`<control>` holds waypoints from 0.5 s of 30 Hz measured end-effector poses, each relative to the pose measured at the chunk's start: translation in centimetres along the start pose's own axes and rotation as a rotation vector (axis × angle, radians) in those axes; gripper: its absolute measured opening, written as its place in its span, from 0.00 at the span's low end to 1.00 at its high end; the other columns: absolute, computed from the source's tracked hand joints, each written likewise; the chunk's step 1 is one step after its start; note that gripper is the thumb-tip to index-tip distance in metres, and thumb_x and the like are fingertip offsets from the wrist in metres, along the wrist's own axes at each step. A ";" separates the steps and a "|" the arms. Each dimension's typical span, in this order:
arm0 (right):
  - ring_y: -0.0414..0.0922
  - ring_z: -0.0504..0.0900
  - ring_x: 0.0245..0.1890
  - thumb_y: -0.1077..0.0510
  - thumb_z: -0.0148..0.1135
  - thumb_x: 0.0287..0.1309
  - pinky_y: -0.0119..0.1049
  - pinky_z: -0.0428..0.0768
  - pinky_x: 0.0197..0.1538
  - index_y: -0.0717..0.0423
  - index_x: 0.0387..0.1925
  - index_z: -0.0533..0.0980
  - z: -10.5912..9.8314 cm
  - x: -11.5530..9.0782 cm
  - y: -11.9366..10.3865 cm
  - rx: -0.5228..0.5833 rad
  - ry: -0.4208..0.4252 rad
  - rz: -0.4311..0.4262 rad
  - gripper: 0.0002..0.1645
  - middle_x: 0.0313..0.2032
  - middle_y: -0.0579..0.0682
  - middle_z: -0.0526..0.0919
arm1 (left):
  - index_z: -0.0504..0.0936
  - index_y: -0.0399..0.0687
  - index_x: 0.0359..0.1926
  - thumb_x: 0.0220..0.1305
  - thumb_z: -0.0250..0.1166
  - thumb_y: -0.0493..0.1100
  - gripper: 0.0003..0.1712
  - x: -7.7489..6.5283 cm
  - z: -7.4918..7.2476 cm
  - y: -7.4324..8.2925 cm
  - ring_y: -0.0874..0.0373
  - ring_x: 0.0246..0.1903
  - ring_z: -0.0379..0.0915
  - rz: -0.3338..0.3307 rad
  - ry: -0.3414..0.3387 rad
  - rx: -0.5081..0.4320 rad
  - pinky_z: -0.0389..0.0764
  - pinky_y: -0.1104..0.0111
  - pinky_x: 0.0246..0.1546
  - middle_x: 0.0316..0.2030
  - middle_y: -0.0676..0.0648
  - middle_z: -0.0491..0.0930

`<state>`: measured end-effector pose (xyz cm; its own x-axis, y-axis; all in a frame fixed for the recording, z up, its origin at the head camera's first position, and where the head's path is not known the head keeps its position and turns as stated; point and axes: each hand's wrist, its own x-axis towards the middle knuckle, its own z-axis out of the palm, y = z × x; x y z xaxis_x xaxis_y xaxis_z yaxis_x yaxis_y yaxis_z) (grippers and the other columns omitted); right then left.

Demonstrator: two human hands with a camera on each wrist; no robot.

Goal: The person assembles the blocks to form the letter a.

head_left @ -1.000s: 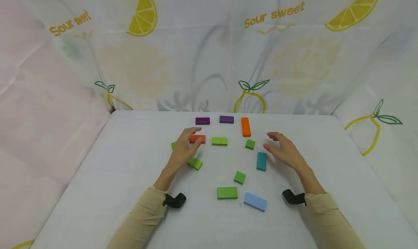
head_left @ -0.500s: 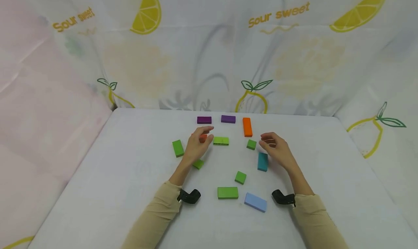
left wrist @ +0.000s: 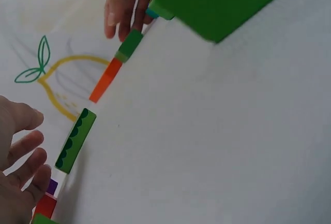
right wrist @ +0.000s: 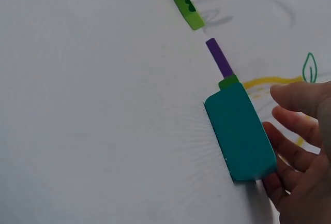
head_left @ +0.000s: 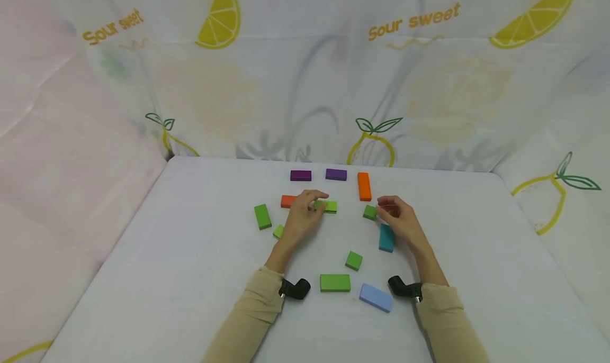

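My left hand (head_left: 305, 215) reaches over the table with its thumb and fingers apart, its fingertips overlapping a light-green block (head_left: 331, 207) in the head view. In the left wrist view that block (left wrist: 76, 140), with dark scallops along its side, stands beyond the spread fingers (left wrist: 30, 146). An orange-red block (head_left: 288, 201) is partly covered by the same hand. My right hand (head_left: 402, 220), fingers loosely bent, is just right of a small green cube (head_left: 369, 212). Beneath its wrist side lies a teal block (head_left: 386, 238), large in the right wrist view. Neither hand holds anything.
Two purple blocks (head_left: 301, 175) and an orange block (head_left: 364, 186) lie along the back. Green blocks (head_left: 262, 216) sit at left. Nearer me are a green cube (head_left: 353, 261), a green block (head_left: 335, 283) and a light-blue block (head_left: 376, 298). A lemon-print cloth (head_left: 305, 77) hangs behind the table.
My left hand has moved right, from beside the orange-red block to the light-green block, uncovering the green block at left. My right hand has shifted slightly left to the small green cube.
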<state>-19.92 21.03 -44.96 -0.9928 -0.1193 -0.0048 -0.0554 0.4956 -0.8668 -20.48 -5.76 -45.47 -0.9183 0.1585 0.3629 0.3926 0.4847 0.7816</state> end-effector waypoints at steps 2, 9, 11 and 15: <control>0.52 0.72 0.55 0.49 0.57 0.64 0.49 0.66 0.64 0.59 0.56 0.69 0.2 0.0 0.1 -0.006 0.000 -0.012 0.25 0.54 0.59 0.75 | 0.82 0.45 0.48 0.61 0.62 0.36 0.13 -0.2 0.3 0.0 0.50 0.49 0.73 0.031 -0.014 0.066 0.75 0.61 0.47 0.50 0.44 0.79; 0.53 0.72 0.53 0.52 0.59 0.62 0.51 0.65 0.64 0.60 0.56 0.71 0.5 -0.2 0.3 -0.041 -0.004 -0.053 0.24 0.53 0.60 0.76 | 0.82 0.43 0.50 0.60 0.63 0.35 0.16 -0.7 0.7 0.0 0.47 0.50 0.71 0.033 -0.017 0.193 0.75 0.59 0.50 0.52 0.44 0.78; 0.53 0.72 0.53 0.52 0.59 0.62 0.50 0.65 0.64 0.60 0.56 0.71 0.6 -0.2 0.4 -0.048 -0.002 -0.055 0.24 0.53 0.60 0.76 | 0.82 0.43 0.50 0.59 0.64 0.35 0.16 -0.7 0.7 0.0 0.46 0.48 0.71 0.032 -0.009 0.207 0.75 0.58 0.48 0.52 0.43 0.78; 0.53 0.72 0.54 0.54 0.61 0.61 0.50 0.65 0.63 0.60 0.55 0.72 0.6 0.0 0.3 -0.058 -0.001 -0.066 0.23 0.54 0.60 0.76 | 0.83 0.43 0.49 0.58 0.64 0.33 0.16 -0.6 0.7 -0.1 0.45 0.48 0.71 0.024 0.001 0.226 0.76 0.58 0.47 0.51 0.43 0.79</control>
<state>-19.85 20.67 -45.48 -0.9868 -0.1538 0.0506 -0.1263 0.5358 -0.8348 -20.06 -5.28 -46.16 -0.9087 0.1717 0.3804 0.3925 0.6616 0.6390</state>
